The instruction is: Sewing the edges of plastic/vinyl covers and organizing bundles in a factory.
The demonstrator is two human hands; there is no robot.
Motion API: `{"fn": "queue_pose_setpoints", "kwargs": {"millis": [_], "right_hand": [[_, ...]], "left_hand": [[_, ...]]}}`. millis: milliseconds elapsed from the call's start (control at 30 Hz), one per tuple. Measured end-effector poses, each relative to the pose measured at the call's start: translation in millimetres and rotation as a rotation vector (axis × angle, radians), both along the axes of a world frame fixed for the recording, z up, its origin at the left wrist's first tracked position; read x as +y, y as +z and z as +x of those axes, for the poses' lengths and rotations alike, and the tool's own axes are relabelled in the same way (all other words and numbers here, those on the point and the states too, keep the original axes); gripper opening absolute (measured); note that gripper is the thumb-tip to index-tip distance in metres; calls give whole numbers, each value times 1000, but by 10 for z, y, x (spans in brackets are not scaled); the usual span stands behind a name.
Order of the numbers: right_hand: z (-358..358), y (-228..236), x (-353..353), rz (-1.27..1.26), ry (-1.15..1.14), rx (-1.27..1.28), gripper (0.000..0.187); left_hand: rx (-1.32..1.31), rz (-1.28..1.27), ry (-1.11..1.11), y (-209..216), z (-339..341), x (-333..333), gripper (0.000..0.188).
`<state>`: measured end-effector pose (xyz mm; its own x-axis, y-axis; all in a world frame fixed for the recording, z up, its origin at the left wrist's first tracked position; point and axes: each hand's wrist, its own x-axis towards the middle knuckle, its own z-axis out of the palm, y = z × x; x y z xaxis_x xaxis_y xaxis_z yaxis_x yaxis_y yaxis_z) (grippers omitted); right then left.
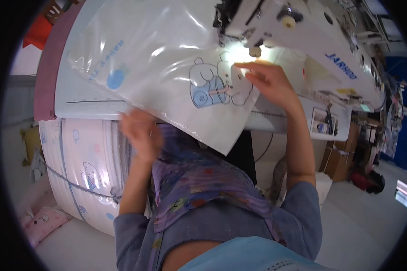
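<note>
A clear, glossy plastic sheet or bag [167, 40] with a printed cartoon animal and a blue cup lies over the sewing machine's bed. Its near corner hangs over the front edge, above my lap. My right hand [271, 83] is at the sheet's right side, just in front of the lit needle area of the white sewing machine [303, 31]. Its index finger and thumb are stretched out and apart. Beside the sheet's lower left edge is my left hand [142, 135], smeared by motion; its fingers cannot be made out, nor whether it touches the sheet.
At the left of my legs stands a tall stack of printed plastic pieces [77, 158], tied with grey cord. A small tray [324, 123] is set in the table's right end. Cardboard boxes [339, 158] stand on the floor beyond it. A pink printed package [49, 223] lies at lower left.
</note>
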<state>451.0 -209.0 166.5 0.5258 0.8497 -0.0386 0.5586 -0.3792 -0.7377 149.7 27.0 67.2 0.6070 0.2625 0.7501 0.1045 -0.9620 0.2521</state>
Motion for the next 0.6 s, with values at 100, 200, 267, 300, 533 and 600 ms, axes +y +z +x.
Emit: {"fn": "queue_pose_setpoints", "kwargs": {"millis": [100,200,267,300,533,600], "right_hand": [[36,4,45,-32,11,13,35],[-25,2,56,-92,44,-128,40],[-48,-1,35,-145,86,-284,43],[-37,-27,1,-89,128,-428,45],[-95,75,43,-137,137,-333,48],[-155,77,82,-171,113,-293,47]], "left_hand": [[162,-42,-221,229,129,-871,39],[190,27,-255,463,359,-1097,42],[246,-105,-463,529,439,-1117,42],[232,-122,-468,500,441,-1136,43],[417,-246,-460,586,306,-669,38],[550,-290,-472,719,311,-220,39]]}}
